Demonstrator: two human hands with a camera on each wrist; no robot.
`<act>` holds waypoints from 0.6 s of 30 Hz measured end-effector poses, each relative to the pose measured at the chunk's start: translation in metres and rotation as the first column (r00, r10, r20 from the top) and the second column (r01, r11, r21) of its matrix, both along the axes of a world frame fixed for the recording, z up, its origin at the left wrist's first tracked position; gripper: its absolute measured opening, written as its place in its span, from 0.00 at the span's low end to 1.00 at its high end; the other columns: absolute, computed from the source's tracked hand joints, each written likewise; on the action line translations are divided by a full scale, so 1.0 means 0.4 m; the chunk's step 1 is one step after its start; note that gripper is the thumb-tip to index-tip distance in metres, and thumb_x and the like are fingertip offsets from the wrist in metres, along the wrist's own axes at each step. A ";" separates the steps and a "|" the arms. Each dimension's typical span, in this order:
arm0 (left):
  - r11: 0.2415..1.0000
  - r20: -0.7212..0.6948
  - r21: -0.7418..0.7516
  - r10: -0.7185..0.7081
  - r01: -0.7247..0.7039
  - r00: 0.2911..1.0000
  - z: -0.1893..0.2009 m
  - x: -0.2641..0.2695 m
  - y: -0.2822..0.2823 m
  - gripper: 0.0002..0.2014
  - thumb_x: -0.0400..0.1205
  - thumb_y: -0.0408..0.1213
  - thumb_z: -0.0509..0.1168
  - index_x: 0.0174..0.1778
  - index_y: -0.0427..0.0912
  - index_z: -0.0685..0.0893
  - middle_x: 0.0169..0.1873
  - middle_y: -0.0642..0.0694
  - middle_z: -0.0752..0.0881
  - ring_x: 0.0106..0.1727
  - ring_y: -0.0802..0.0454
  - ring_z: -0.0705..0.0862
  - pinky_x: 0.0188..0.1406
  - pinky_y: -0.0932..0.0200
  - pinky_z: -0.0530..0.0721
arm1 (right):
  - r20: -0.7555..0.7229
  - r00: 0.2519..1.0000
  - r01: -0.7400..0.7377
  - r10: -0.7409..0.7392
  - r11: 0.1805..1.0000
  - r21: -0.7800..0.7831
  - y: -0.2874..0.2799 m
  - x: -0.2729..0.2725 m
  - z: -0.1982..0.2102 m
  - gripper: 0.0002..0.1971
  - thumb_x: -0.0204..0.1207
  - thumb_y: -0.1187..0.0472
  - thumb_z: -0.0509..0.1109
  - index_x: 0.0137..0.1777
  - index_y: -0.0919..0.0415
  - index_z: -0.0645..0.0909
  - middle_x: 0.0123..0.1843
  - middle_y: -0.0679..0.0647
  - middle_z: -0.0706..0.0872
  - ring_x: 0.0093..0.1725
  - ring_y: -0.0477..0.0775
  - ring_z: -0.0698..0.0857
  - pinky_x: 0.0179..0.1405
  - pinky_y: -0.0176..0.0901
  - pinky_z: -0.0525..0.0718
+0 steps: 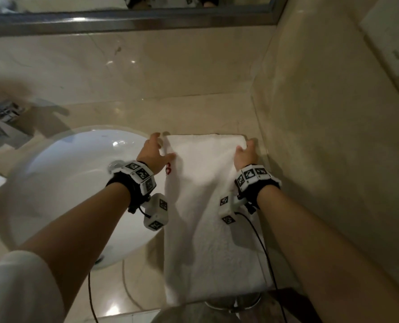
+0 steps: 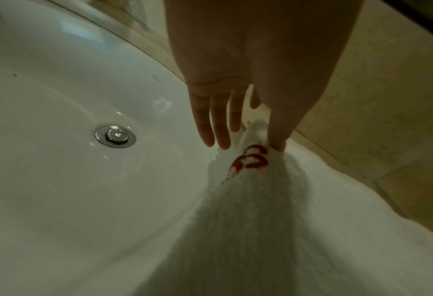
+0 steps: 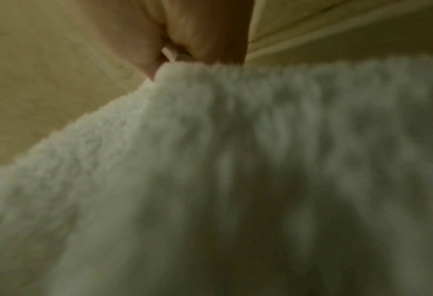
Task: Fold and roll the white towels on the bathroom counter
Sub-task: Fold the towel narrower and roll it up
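Observation:
A white towel (image 1: 205,206) lies folded in a long strip on the beige counter (image 1: 193,113), running from the back toward the front edge, right of the sink. Red embroidery (image 1: 168,170) marks its left edge. My left hand (image 1: 155,150) is at the far left corner. In the left wrist view, my left hand (image 2: 266,120) has its thumb on the towel (image 2: 311,220) by the red embroidery (image 2: 250,160), pinching a raised edge, fingers straight. My right hand (image 1: 246,152) grips the far right corner. In the right wrist view, my right hand (image 3: 197,50) curls its fingers over the towel (image 3: 235,180).
A white oval sink (image 1: 65,183) with a chrome drain (image 2: 115,136) sits directly left of the towel. A chrome faucet (image 1: 2,117) stands at the far left. The beige wall (image 1: 333,136) runs close along the towel's right side. A mirror (image 1: 124,19) hangs behind.

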State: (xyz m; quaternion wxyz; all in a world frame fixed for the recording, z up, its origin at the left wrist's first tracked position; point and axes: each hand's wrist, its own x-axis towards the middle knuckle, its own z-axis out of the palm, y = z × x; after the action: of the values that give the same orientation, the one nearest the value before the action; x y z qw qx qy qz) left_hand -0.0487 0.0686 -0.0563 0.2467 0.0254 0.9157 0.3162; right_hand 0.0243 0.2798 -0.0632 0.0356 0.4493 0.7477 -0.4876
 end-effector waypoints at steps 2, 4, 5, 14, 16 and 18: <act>0.999 0.085 -0.009 0.049 -0.048 0.995 -0.007 0.006 -0.001 0.36 0.78 0.44 0.69 0.77 0.42 0.57 0.63 0.36 0.80 0.59 0.39 0.83 0.59 0.50 0.80 | 0.046 0.996 -0.074 0.073 0.997 0.014 0.001 -0.013 0.010 0.23 0.84 0.61 0.54 0.78 0.65 0.60 0.73 0.65 0.74 0.69 0.64 0.76 0.63 0.46 0.75; 0.993 0.185 0.021 0.113 -0.119 0.976 -0.015 0.013 -0.005 0.37 0.77 0.46 0.69 0.77 0.42 0.57 0.59 0.34 0.83 0.51 0.39 0.86 0.51 0.48 0.86 | 0.057 0.992 -0.114 0.114 0.993 0.004 0.006 -0.011 0.017 0.24 0.83 0.57 0.58 0.76 0.66 0.63 0.71 0.64 0.76 0.68 0.64 0.77 0.60 0.46 0.75; 0.988 0.226 0.044 0.136 -0.150 0.965 -0.019 0.018 -0.008 0.37 0.77 0.46 0.69 0.77 0.42 0.57 0.58 0.34 0.83 0.49 0.40 0.86 0.48 0.50 0.86 | 0.048 0.992 -0.119 0.119 0.993 -0.005 0.009 -0.004 0.017 0.23 0.82 0.53 0.59 0.73 0.66 0.67 0.67 0.64 0.78 0.65 0.63 0.78 0.58 0.46 0.75; 0.975 0.350 0.113 0.140 -0.190 0.926 -0.016 0.101 -0.033 0.34 0.78 0.39 0.70 0.77 0.41 0.60 0.64 0.33 0.80 0.56 0.38 0.84 0.51 0.49 0.84 | -0.006 0.986 -0.164 0.165 0.973 -0.162 -0.009 0.206 0.001 0.20 0.76 0.48 0.68 0.55 0.67 0.82 0.55 0.63 0.88 0.56 0.63 0.86 0.64 0.60 0.81; 0.971 0.352 0.128 0.144 -0.200 0.925 -0.017 0.131 -0.039 0.35 0.78 0.37 0.70 0.77 0.41 0.59 0.64 0.33 0.79 0.56 0.38 0.84 0.51 0.47 0.84 | 0.014 0.977 -0.207 0.213 0.960 -0.186 -0.019 0.259 0.009 0.22 0.75 0.47 0.69 0.55 0.67 0.83 0.55 0.63 0.88 0.56 0.63 0.86 0.64 0.60 0.81; 0.969 0.390 0.130 0.144 -0.210 0.909 -0.023 0.171 -0.045 0.34 0.77 0.37 0.70 0.76 0.40 0.61 0.65 0.35 0.78 0.59 0.38 0.83 0.50 0.47 0.84 | 0.059 0.958 -0.265 0.281 0.945 -0.191 -0.034 0.320 0.015 0.20 0.74 0.46 0.70 0.52 0.64 0.83 0.51 0.59 0.88 0.53 0.59 0.86 0.61 0.55 0.82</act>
State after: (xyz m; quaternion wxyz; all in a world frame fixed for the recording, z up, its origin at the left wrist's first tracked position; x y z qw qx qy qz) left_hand 0.0197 0.0507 -0.0657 0.3854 -0.0985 0.8195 0.4126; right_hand 0.1525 0.2661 -0.0574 0.1755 0.3568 0.7531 -0.5241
